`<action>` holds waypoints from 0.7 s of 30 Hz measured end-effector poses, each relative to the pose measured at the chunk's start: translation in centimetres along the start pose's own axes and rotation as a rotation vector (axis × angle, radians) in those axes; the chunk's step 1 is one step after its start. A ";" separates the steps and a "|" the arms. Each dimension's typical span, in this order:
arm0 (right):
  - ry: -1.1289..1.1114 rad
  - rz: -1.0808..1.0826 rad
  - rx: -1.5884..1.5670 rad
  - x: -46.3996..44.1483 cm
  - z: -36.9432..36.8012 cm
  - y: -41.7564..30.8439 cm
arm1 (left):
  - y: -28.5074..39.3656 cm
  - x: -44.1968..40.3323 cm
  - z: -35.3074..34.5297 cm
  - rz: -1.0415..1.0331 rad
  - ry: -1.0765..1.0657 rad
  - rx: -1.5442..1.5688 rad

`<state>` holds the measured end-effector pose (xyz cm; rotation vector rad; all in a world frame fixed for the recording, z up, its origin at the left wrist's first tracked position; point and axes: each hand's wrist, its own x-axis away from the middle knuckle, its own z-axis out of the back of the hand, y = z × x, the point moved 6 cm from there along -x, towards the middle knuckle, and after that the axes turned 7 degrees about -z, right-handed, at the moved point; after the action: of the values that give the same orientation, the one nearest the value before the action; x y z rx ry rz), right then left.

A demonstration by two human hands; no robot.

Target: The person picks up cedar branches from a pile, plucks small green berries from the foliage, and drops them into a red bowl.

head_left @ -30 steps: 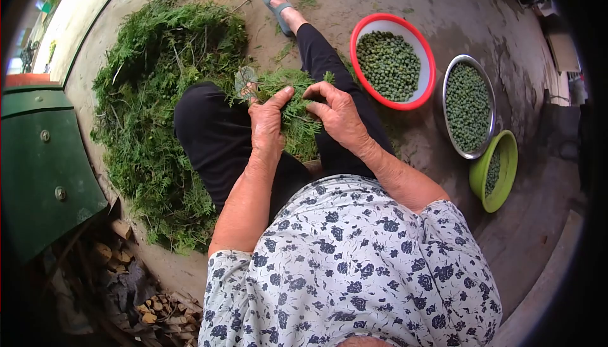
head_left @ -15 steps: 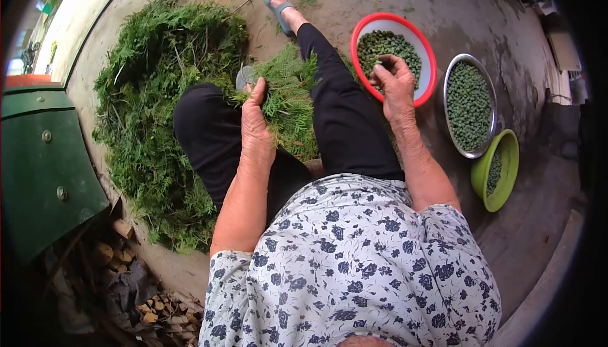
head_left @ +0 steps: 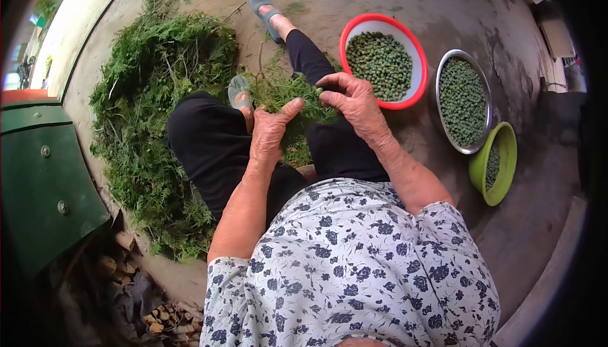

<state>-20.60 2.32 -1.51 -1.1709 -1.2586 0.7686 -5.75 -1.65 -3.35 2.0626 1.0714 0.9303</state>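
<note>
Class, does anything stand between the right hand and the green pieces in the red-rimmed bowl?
Only the near rim of the red-rimmed bowl, beside the right hand, stands between that hand and the green pieces; nothing else visible does.

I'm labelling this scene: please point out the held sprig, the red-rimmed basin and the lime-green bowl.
Held sprig (head_left: 282,91), head view: leafy middle.
Red-rimmed basin (head_left: 377,17), head view: top of rim.
Lime-green bowl (head_left: 504,176), head view: inner wall.

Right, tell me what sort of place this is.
Likely a household yard or porch: a concrete-looking floor, a heap of leafy green branches lying on it, and cut firewood nearby.
</note>
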 end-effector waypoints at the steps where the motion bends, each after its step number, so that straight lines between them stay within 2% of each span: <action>1: -0.012 -0.002 0.129 0.1 -0.5 -0.2 | 0.1 0.1 -0.1 -0.031 -0.014 -0.022; 2: -0.017 -0.002 0.130 0.0 -0.9 -0.1 | 0.3 0.1 -0.2 -0.061 -0.030 -0.044; 4: 0.005 0.086 0.332 0.0 -1.5 -0.2 | 0.2 0.0 0.4 -0.055 -0.033 -0.111; 9: 0.017 0.148 0.312 -0.1 -2.0 -0.3 | 0.4 0.1 0.8 -0.028 0.001 -0.179; 11: 0.080 -0.019 0.161 -0.2 -1.3 0.5 | 0.0 0.1 1.1 0.077 0.045 -0.037; 12: 0.079 -0.019 0.163 -0.4 -0.9 0.6 | 0.2 0.1 1.2 0.075 0.045 -0.035; 14: 0.206 0.014 0.035 -1.1 1.7 0.9 | -0.2 0.3 2.2 0.219 0.166 0.129; 16: 0.312 0.087 0.093 -1.6 4.9 1.0 | -0.3 0.0 3.0 0.152 0.179 0.102; 18: 0.481 0.136 0.170 -1.6 8.9 0.8 | -0.7 0.0 3.3 0.244 0.233 0.333; 21: 0.791 0.151 0.685 -1.4 15.4 1.3 | -0.6 0.0 3.4 0.278 0.290 0.369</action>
<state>-35.59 5.00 -4.57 -0.8522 -0.2116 0.6613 -3.29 -2.02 -5.73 2.4798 1.1954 1.2791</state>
